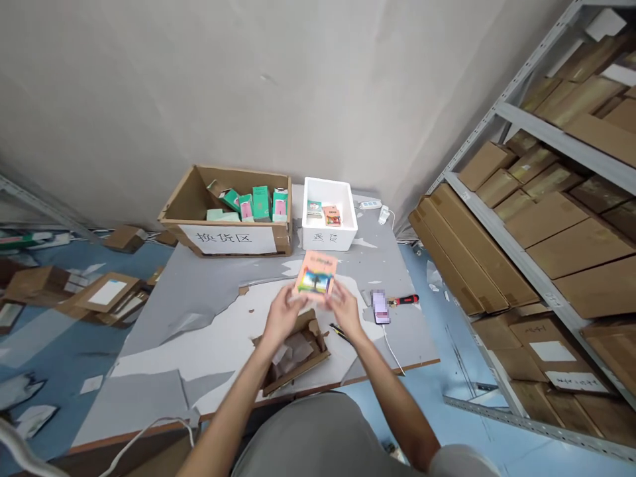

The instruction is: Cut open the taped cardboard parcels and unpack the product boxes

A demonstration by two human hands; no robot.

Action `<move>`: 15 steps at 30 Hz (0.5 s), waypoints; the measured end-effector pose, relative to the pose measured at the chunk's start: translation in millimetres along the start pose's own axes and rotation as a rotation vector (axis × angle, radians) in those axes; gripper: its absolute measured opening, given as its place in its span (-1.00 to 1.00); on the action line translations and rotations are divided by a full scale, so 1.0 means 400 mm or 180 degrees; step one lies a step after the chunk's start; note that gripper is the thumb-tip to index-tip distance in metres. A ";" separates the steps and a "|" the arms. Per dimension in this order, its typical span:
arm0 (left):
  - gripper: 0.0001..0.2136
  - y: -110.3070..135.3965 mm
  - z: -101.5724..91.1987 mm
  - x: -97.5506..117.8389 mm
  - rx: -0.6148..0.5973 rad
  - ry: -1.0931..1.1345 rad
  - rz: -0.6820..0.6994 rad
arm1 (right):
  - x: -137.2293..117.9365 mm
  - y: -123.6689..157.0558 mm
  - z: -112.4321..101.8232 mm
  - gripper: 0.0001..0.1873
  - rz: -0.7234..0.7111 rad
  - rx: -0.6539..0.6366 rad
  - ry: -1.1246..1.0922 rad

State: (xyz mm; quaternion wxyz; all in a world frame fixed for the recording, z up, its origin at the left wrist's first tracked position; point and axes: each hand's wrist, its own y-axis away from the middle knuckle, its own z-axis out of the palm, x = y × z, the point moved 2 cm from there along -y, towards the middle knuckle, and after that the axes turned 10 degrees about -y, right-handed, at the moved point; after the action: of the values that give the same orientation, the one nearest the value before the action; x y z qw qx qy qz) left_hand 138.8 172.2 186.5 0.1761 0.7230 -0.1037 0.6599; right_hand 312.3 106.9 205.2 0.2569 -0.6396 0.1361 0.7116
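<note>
Between my two hands is a small orange box (317, 273) with a colourful tree picture on its front, held up over the table. My left hand (285, 308) grips its lower left corner. At the lower right corner, my right hand (344, 309) holds it too, slightly blurred. Below them an opened cardboard box (298, 361) with torn flaps and crumpled paper inside rests near the table's front edge. A dark cutter knife (340, 333) lies beside it, close under my right wrist.
At the back stand a cardboard carton (173, 222) of green and pink boxes and a white foam box (355, 222) with small packs. A phone (380, 307), a red-handled tool (407, 299) and a power strip (370, 205) lie right. Loaded shelving (546, 126) flanks the table (209, 278).
</note>
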 end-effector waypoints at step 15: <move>-0.72 0.112 -0.285 -0.266 0.1488 -0.0725 -0.1809 | 0.443 0.145 -0.204 -0.57 0.1917 -0.0129 0.0275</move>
State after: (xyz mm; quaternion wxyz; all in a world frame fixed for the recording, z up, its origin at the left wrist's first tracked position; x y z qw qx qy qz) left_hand 5.5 167.1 93.9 0.1698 0.8122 0.2353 0.5061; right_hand 340.8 50.3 11.8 0.0155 -0.6052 0.3161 0.7305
